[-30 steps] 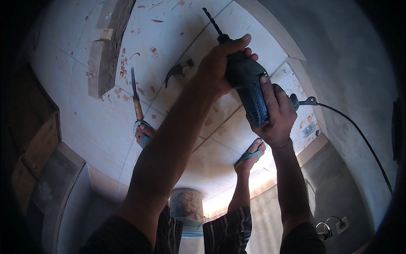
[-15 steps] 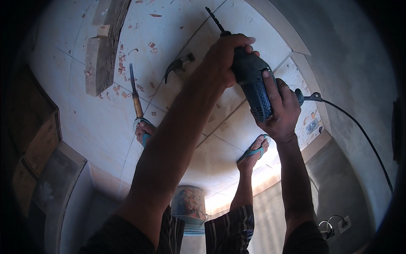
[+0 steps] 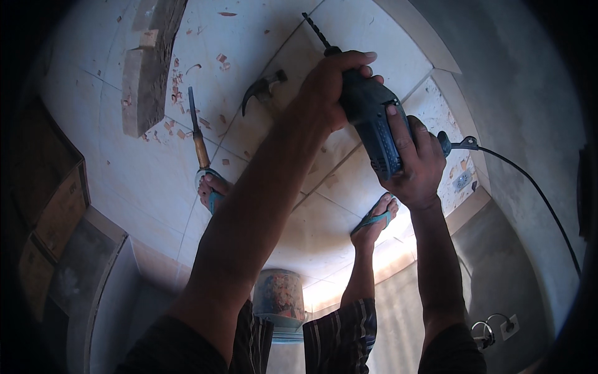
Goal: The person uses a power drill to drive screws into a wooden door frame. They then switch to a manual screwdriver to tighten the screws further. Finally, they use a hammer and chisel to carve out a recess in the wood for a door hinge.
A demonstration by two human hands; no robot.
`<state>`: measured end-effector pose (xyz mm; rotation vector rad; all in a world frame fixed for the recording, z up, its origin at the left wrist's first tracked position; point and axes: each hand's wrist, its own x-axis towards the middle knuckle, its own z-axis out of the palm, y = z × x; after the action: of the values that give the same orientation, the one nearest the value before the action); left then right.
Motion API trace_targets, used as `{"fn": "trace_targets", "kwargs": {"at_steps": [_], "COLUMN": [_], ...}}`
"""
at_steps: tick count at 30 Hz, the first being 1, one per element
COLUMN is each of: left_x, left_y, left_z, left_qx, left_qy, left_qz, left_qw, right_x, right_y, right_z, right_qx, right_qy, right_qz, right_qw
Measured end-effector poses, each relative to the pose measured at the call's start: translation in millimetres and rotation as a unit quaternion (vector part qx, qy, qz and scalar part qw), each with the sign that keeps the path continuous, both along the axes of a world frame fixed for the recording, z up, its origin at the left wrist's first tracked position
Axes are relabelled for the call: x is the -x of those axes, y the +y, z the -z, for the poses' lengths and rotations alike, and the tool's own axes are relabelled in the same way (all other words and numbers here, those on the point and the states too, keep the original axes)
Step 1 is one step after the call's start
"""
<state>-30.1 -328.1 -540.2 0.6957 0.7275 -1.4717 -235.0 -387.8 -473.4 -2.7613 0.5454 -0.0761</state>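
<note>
Drill (image 3: 372,128) and both hands sit slightly farther right in view than one second ago; over the same span the notched timber (image 3: 142,93) slides a little left in the frame. Hold unchanged between the two.

Grip, left hand (image 3: 327,90): closed around the front of the drill housing, just behind the chuck (image 3: 333,50), centre-top of the frame. Thumb lies across the near face, pointing right; a couple of fingertips show past the far side. Palm contact is hidden from where I stand.

Grip, right hand (image 3: 418,163): closed about the rear of the tool, right of centre. One finger lies extended along the housing, the others curl over toward the handle. Cannot tell whether any finger presses the switch.

Tool attitude: aslant, bit (image 3: 316,30) aimed at the upper left; clearance between bit and floor cannot be judged. Black cord (image 3: 498,154) leaves the handle end and curves down the right side.

Surroundings: claw hammer (image 3: 261,88) on the tiled floor (image 3: 146,187), upper centre, partly behind the left forearm. Wood-handled chisel (image 3: 200,149) left of it, handle end right by the left foot (image 3: 213,187). Timber in the upper left, wood chips (image 3: 222,58) scattered alongside. Stained bucket (image 3: 278,296) at lower centre, between the legs.
</note>
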Motion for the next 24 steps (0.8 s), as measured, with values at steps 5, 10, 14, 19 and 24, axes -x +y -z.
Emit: {"fn": "trace_targets", "kwargs": {"at_steps": [5,10,14,19,24], "left_x": [11,15,9,4,-16], "left_y": [3,6,13,17,46], "left_z": [3,2,29,54,8], "left_qx": [0.007,-0.005,0.021,-0.059,-0.237], "left_qy": [-0.047,-0.013,-0.010,-0.129,-0.293], "left_qz": [-0.040,-0.109,-0.134,-0.059,0.111], "left_qw": [0.998,0.994,0.991,0.988,0.920], "right_x": [2,6,15,33,55], "right_y": [2,3,6,15,19], "right_z": [-8,-9,-14,-18,-40], "right_qx": [0.002,0.004,-0.005,-0.025,-0.064], "right_qy": [0.016,0.005,0.010,0.009,0.026], "right_qz": [0.014,0.020,0.018,0.043,0.099], "right_qw": [1.000,1.000,1.000,0.999,0.993]}}
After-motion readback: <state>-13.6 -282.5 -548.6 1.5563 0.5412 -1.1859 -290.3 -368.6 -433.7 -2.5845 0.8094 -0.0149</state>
